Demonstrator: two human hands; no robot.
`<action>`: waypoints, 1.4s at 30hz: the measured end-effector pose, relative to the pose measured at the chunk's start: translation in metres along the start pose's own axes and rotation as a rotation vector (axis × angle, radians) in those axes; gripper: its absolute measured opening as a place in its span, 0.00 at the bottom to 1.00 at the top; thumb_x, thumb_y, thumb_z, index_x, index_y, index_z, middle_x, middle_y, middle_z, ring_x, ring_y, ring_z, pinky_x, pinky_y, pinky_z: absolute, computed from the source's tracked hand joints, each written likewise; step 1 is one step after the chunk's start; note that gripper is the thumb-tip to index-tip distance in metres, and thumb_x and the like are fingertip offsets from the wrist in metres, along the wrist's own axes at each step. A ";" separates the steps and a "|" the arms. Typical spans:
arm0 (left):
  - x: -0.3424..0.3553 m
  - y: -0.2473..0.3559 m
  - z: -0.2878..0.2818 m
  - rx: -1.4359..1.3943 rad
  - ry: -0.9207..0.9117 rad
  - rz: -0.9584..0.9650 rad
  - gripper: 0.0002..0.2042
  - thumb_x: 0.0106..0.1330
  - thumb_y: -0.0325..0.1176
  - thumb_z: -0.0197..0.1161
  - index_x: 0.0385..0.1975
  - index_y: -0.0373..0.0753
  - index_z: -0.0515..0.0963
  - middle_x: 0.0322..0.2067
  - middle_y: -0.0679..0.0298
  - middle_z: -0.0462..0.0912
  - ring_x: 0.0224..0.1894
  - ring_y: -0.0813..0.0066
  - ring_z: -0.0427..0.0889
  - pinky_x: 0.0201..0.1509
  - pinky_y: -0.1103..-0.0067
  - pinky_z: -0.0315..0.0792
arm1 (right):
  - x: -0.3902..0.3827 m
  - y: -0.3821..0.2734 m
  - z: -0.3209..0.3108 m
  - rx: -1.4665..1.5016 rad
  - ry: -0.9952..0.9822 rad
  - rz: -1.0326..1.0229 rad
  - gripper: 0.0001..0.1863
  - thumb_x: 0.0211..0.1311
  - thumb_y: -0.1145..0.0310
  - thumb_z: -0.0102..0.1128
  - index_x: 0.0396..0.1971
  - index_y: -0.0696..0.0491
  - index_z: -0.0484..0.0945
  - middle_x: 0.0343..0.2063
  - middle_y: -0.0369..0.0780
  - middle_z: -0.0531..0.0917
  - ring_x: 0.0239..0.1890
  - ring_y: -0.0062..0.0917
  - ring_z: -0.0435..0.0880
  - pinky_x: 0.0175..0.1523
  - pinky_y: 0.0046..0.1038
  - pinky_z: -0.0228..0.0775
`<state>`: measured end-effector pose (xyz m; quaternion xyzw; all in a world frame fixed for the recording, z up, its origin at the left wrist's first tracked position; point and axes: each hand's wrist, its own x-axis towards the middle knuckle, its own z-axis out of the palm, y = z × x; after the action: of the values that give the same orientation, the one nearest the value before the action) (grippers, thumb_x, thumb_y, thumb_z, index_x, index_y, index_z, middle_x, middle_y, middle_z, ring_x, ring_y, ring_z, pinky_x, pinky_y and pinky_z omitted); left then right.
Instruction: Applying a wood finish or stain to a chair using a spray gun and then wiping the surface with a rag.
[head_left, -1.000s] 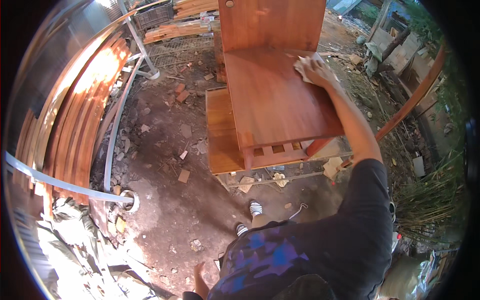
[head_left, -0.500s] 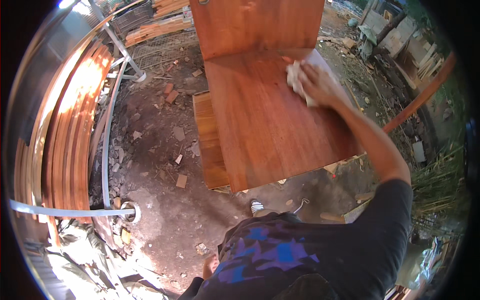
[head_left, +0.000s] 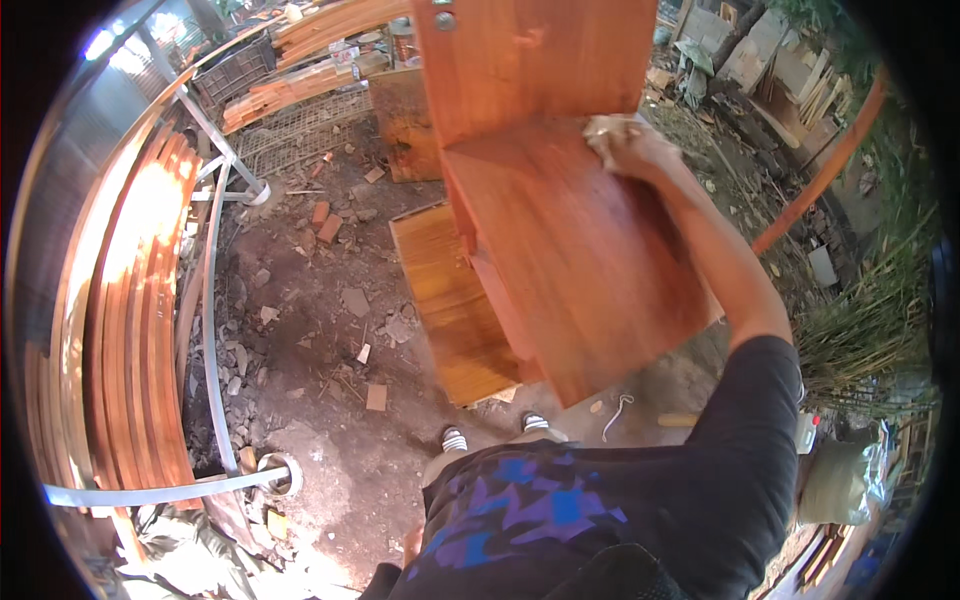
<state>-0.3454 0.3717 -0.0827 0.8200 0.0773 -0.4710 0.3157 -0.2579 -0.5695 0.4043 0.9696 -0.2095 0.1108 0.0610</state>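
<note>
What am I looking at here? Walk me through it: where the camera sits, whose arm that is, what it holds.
There is no machine here. A person wears a wide fisheye camera on the head, looking down, so straight edges bend near the rim. The dark patterned shirt at the bottom is the person's own. The right hand reaches out and presses a pale cloth onto the flat top panel of a reddish wooden cabinet, close to its upright back. The left hand is not in view. A lighter wooden board lies lower, beside the cabinet. The dirt ground is strewn with rubble, and curved wooden planks are stacked at the left.
</note>
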 end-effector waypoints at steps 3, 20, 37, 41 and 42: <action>0.016 0.005 -0.035 -0.086 0.044 -0.021 0.13 0.71 0.45 0.57 0.46 0.45 0.80 0.38 0.68 0.84 0.40 0.75 0.82 0.40 0.69 0.73 | 0.045 0.031 0.039 -0.043 0.101 0.501 0.30 0.71 0.46 0.41 0.49 0.57 0.82 0.51 0.53 0.84 0.57 0.51 0.81 0.63 0.47 0.70; 0.197 0.208 -0.100 -0.369 0.086 0.064 0.22 0.67 0.53 0.61 0.52 0.44 0.80 0.45 0.64 0.85 0.45 0.71 0.82 0.47 0.68 0.71 | 0.075 -0.238 0.071 -0.131 0.179 0.386 0.42 0.66 0.40 0.46 0.64 0.63 0.69 0.68 0.57 0.67 0.70 0.53 0.63 0.71 0.59 0.51; 0.197 0.236 -0.053 0.050 -0.075 -0.084 0.15 0.67 0.46 0.61 0.42 0.41 0.82 0.33 0.66 0.85 0.30 0.74 0.80 0.30 0.74 0.67 | -0.241 -0.206 -0.063 0.334 0.062 -0.128 0.28 0.65 0.58 0.55 0.62 0.54 0.71 0.61 0.46 0.73 0.68 0.39 0.68 0.71 0.48 0.56; 0.206 0.200 -0.061 0.045 -0.192 -0.157 0.15 0.67 0.48 0.60 0.41 0.42 0.81 0.34 0.66 0.84 0.32 0.74 0.81 0.32 0.73 0.68 | -0.244 -0.046 -0.018 -0.057 0.148 0.046 0.23 0.64 0.60 0.58 0.56 0.54 0.77 0.60 0.46 0.75 0.64 0.41 0.72 0.68 0.46 0.61; 0.206 0.215 -0.048 0.026 -0.144 -0.101 0.16 0.67 0.48 0.60 0.41 0.42 0.81 0.34 0.66 0.85 0.33 0.74 0.81 0.33 0.74 0.68 | -0.250 -0.009 -0.021 -0.362 0.157 0.074 0.22 0.63 0.61 0.59 0.54 0.55 0.78 0.58 0.46 0.76 0.62 0.41 0.73 0.67 0.46 0.63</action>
<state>-0.1078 0.1954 -0.1390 0.7830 0.0895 -0.5451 0.2858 -0.4804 -0.4597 0.3641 0.9227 -0.2561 0.1490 0.2466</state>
